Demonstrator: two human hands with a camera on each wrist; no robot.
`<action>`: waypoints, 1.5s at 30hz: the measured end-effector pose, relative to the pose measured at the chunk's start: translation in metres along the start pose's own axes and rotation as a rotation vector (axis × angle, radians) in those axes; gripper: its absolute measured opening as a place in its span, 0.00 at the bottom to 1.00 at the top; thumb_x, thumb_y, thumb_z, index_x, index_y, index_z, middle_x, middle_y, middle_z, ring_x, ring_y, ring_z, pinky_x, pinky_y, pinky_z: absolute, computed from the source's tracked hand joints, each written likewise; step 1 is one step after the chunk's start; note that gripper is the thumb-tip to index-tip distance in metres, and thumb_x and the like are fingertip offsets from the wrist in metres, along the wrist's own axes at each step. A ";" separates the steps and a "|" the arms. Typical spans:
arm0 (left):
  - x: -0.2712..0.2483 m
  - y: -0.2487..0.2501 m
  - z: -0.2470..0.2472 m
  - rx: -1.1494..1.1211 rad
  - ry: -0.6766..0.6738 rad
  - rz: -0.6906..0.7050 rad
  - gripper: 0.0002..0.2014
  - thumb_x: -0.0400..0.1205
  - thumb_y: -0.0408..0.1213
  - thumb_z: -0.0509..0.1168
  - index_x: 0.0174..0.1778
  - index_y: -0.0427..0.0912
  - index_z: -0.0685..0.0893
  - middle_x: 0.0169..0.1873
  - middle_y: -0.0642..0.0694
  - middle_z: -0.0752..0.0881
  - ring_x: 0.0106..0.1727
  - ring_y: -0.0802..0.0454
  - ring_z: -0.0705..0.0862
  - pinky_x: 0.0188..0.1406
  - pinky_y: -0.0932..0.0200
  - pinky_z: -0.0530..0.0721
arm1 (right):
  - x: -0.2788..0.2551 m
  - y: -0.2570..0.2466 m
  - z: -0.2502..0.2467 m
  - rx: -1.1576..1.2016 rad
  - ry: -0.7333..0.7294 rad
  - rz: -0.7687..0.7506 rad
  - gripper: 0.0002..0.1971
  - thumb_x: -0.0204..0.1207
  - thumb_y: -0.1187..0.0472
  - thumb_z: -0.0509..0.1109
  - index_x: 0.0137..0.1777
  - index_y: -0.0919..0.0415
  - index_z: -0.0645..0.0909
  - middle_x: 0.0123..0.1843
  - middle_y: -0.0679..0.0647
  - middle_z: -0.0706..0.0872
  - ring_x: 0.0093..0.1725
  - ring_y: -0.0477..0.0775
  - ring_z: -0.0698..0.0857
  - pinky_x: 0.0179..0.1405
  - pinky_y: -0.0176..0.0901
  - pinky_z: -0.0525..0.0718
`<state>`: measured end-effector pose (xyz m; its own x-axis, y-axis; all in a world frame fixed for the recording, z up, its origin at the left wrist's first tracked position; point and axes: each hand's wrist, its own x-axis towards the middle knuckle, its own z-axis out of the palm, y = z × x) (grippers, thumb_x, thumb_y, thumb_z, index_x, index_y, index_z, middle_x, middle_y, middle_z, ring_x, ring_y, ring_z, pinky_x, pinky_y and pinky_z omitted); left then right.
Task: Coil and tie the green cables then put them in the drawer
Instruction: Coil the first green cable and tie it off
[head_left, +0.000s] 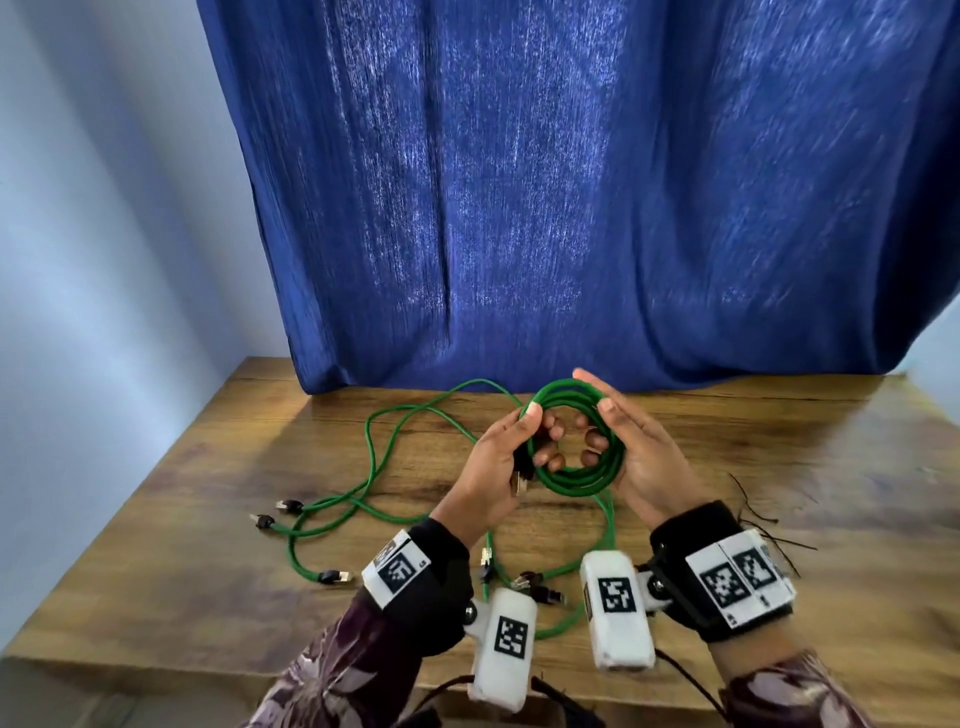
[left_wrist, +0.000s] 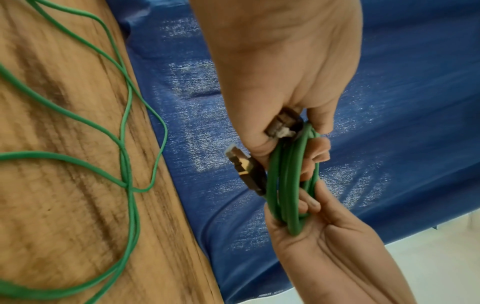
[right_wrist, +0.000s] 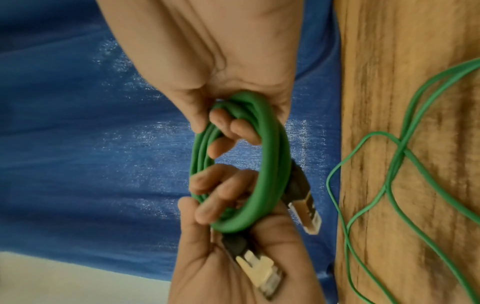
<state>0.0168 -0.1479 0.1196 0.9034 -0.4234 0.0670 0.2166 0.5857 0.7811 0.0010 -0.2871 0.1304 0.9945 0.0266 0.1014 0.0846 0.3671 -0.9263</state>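
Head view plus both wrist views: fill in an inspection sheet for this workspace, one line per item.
Surface: wooden table, bare wood showing.
Job's things: coiled green cable held above the table; no tie seen on it; drawer not in view.
Clutter: thin black ties beside the right wrist.
Grippers: left hand grips the coil and its plugs; right hand holds the opposite side, fingers through the loop.
Cables: loose green cables sprawled uncoiled on the table.
Surroundings: blue curtain, pale wall.
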 end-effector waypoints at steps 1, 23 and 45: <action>0.001 0.000 -0.001 0.002 -0.001 -0.009 0.10 0.81 0.40 0.57 0.40 0.37 0.76 0.31 0.49 0.81 0.23 0.59 0.73 0.29 0.64 0.78 | 0.001 0.000 0.001 0.013 -0.009 -0.001 0.18 0.84 0.67 0.52 0.67 0.56 0.77 0.36 0.50 0.83 0.28 0.38 0.75 0.26 0.28 0.76; 0.029 0.020 -0.031 0.429 -0.040 -0.248 0.15 0.85 0.31 0.56 0.65 0.29 0.79 0.37 0.48 0.90 0.39 0.60 0.88 0.48 0.63 0.85 | 0.012 0.008 0.013 -0.617 0.186 -0.129 0.06 0.80 0.73 0.61 0.48 0.62 0.75 0.34 0.52 0.78 0.25 0.33 0.77 0.24 0.22 0.73; 0.060 -0.041 -0.001 0.064 0.007 -0.842 0.07 0.82 0.33 0.61 0.48 0.37 0.84 0.35 0.47 0.92 0.37 0.57 0.90 0.43 0.62 0.87 | -0.017 0.014 -0.074 -0.599 0.422 -0.045 0.10 0.77 0.69 0.67 0.42 0.52 0.85 0.33 0.41 0.84 0.33 0.35 0.80 0.37 0.31 0.77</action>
<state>0.0623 -0.1970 0.0906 0.4520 -0.6968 -0.5569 0.7973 0.0357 0.6025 -0.0097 -0.3512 0.0893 0.9182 -0.3814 0.1074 0.0248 -0.2154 -0.9762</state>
